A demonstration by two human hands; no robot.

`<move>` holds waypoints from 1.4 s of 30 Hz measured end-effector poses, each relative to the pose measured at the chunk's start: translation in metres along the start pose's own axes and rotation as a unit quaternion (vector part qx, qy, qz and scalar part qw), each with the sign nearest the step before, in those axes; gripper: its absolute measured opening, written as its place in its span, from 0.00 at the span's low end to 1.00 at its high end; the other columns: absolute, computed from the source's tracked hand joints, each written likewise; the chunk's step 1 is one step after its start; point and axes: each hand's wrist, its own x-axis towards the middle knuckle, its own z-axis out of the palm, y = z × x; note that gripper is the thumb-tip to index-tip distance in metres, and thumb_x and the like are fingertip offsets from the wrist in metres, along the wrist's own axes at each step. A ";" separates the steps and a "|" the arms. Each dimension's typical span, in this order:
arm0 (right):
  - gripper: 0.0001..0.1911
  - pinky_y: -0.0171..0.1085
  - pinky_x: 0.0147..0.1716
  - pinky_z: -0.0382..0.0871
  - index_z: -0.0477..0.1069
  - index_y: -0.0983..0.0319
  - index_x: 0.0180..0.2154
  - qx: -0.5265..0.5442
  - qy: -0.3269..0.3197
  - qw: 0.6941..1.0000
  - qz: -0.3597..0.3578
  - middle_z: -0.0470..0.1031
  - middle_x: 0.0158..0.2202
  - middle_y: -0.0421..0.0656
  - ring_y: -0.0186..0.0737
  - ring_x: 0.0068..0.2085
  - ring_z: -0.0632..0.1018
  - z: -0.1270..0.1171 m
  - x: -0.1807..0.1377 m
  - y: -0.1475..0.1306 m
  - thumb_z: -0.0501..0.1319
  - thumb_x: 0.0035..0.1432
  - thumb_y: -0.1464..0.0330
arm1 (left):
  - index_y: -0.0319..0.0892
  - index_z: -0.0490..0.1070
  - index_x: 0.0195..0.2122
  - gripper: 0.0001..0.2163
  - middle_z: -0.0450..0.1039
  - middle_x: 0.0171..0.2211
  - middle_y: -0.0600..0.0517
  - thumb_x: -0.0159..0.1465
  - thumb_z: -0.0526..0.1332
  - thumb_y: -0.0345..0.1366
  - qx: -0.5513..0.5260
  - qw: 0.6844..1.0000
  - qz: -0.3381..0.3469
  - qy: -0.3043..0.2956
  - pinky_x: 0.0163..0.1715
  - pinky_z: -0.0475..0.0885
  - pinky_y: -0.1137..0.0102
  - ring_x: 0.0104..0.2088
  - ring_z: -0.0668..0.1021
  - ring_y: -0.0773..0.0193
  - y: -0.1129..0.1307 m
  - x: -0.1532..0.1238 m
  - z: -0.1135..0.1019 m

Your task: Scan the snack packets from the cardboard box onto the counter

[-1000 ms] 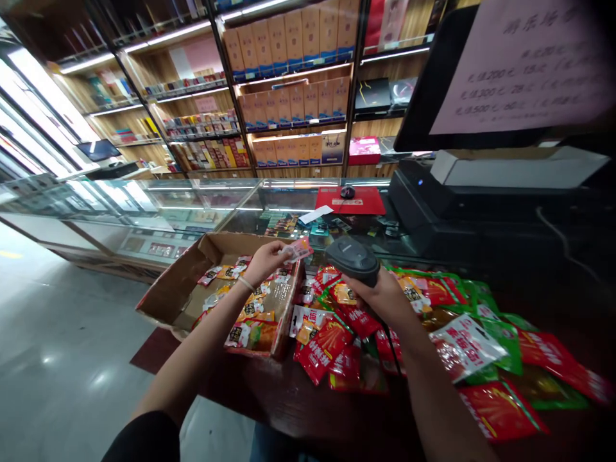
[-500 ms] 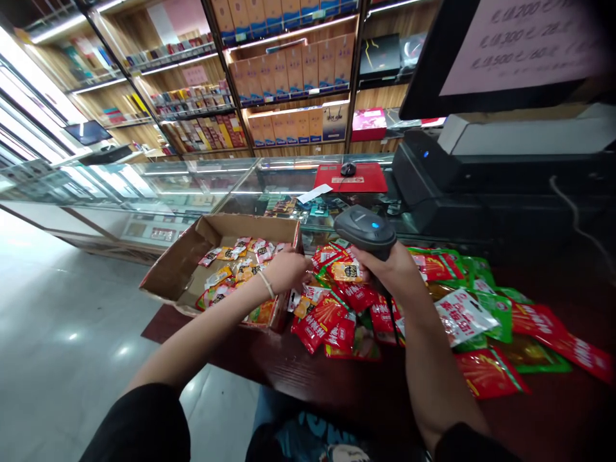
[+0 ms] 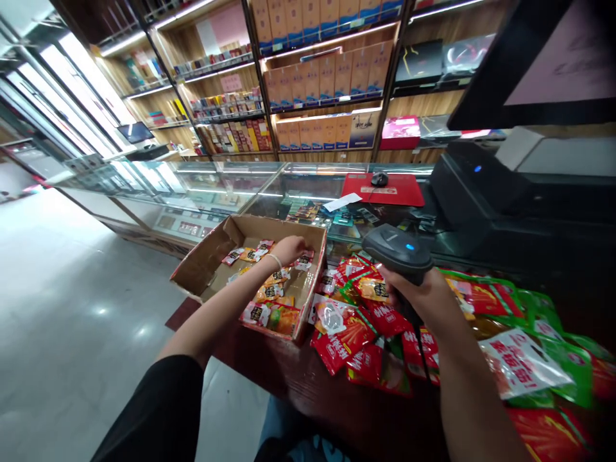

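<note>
My right hand (image 3: 423, 292) grips a black barcode scanner (image 3: 397, 249) with a blue light on top. The scanner is held over a heap of red and green snack packets (image 3: 344, 330) on the counter. Inside an open cardboard box (image 3: 205, 269), my left hand (image 3: 291, 249) is at the right side with its fingers curled downward. Just below those fingers lies a small snack packet (image 3: 304, 260); I cannot make out what is between the fingertips. More small orange and white packets (image 3: 270, 292) lie in the box.
A dark cash register (image 3: 481, 192) and monitor stand at the right. Behind the box is a glass display counter (image 3: 216, 186), with a red mouse pad (image 3: 404, 190) and black mouse (image 3: 380, 179) on it. A white and red packet (image 3: 522, 362) lies right of my right forearm.
My left hand has moved from the packet heap beside the box to inside the box. The scanner stays in my right hand above the heap. The view has shifted left.
</note>
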 end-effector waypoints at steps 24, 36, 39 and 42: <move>0.20 0.34 0.19 0.63 0.70 0.60 0.31 -0.016 -0.038 0.999 -0.020 0.70 0.17 0.37 0.36 0.18 0.70 0.017 0.002 0.003 0.69 0.49 0.51 | 0.36 0.71 0.43 0.10 0.77 0.36 0.38 0.68 0.53 0.35 0.065 0.997 -0.043 -0.006 0.42 0.72 0.62 0.40 0.81 0.52 0.002 -0.005 -0.002; 0.19 0.36 0.17 0.62 0.68 0.58 0.28 0.001 -0.021 1.000 -0.011 0.69 0.16 0.38 0.37 0.17 0.68 0.010 -0.001 -0.002 0.67 0.49 0.50 | 0.40 0.65 0.33 0.11 0.69 0.25 0.56 0.64 0.61 0.42 -0.607 0.778 -0.117 0.114 0.34 0.78 0.69 0.25 0.75 0.71 0.061 -0.027 -0.064; 0.18 0.37 0.17 0.61 0.68 0.57 0.28 0.009 -0.021 1.000 -0.020 0.68 0.15 0.37 0.37 0.16 0.67 0.009 -0.003 -0.005 0.67 0.49 0.51 | 0.40 0.65 0.34 0.13 0.72 0.27 0.55 0.61 0.64 0.45 -0.640 0.754 -0.099 0.113 0.34 0.79 0.70 0.26 0.76 0.71 0.068 -0.028 -0.064; 0.18 0.36 0.17 0.60 0.68 0.57 0.27 0.010 -0.023 0.999 -0.025 0.68 0.14 0.37 0.36 0.15 0.67 0.007 -0.006 -0.008 0.67 0.49 0.50 | 0.40 0.65 0.36 0.14 0.73 0.29 0.54 0.61 0.64 0.45 -0.651 0.746 -0.086 0.110 0.34 0.79 0.70 0.28 0.78 0.70 0.068 -0.028 -0.063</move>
